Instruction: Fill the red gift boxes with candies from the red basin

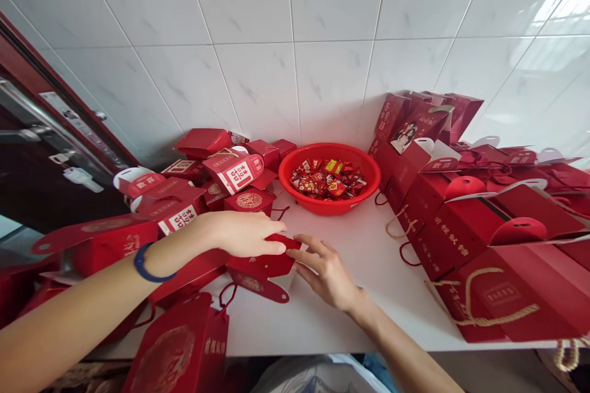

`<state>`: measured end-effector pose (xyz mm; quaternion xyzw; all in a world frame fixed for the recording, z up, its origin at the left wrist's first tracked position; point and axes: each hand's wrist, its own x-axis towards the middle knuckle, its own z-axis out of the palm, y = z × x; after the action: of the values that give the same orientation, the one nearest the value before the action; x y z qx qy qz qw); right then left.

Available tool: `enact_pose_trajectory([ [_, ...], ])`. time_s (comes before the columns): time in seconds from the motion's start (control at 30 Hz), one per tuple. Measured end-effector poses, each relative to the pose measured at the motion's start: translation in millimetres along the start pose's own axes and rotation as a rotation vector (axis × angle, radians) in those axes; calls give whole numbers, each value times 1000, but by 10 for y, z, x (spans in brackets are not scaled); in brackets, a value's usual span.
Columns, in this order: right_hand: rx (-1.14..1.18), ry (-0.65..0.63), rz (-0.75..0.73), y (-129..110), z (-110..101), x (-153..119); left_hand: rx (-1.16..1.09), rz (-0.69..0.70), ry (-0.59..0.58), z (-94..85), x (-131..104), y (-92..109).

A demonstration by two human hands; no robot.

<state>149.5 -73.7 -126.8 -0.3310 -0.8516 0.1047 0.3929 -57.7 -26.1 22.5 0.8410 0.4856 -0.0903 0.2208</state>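
Observation:
A red cardboard gift box (260, 264) lies in front of me on the white tabletop, its lid parts unfolded and one rounded flap hanging toward me. My left hand (246, 234), with a blue band on the wrist, reaches over the box and holds its upper panel between thumb and fingers. From the other side, my right hand (328, 270) has its fingertips on the box's right edge; its thumb is mostly hidden. Just beyond the hands stands a red plastic basket (330, 206) holding several small wrapped candies (328, 179).
Several red boxes (235, 172) are piled at left, and another box (179, 344) stands at the near left. Rows of red boxes with rope handles (498, 295) fill the right side. Behind rises a tiled wall (332, 86); a door with keys (82, 178) is far left.

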Motion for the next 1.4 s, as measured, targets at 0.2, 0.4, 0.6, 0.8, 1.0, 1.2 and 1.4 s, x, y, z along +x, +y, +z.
enact_pose_trajectory([
  [0.2, -2, 229, 244, 27, -591, 169, 50, 144, 68, -185, 168, 371],
  [0.4, 125, 188, 580, 258, -938, 198, 143, 232, 108, -413, 542, 733],
  [0.6, 378, 190, 676, 547, -824, 164, 125, 220, -121, -570, 893, 856],
  [0.8, 313, 351, 535, 623, -780, 115, -118, 249, 5, -265, 1013, 610],
  [1.0, 205, 182, 453, 512, -805, 135, -189, 233, 195, 45, 900, 430],
  [1.2, 260, -18, 553, 552, -906, 106, -314, 206, 214, 246, 831, 275],
  [1.4, 420, -259, 517, 544, -1025, 24, -453, 184, 131, 254, 730, 42],
])
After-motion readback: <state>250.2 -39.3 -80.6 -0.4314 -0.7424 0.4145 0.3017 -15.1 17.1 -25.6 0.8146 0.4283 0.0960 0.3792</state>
